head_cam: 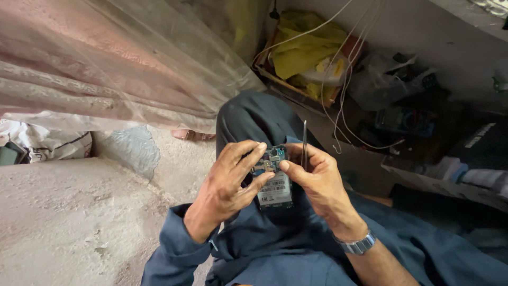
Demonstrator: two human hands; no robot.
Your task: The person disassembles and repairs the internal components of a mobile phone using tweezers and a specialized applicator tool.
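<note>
Left hand: I see it closed around the opened phone, fingers on its left edge.
Right hand: gripping thin tweezers, thumb touching the phone.
Phone axis: upright between both hands, circuit end up.
Nearer hand: equal, both touching.

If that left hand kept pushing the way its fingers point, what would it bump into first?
The left hand points rightward, its fingers already on the opened phone. Going on, it would likely meet the right hand gripping the phone's other side with thin metal tweezers, though depth is unclear.
</note>
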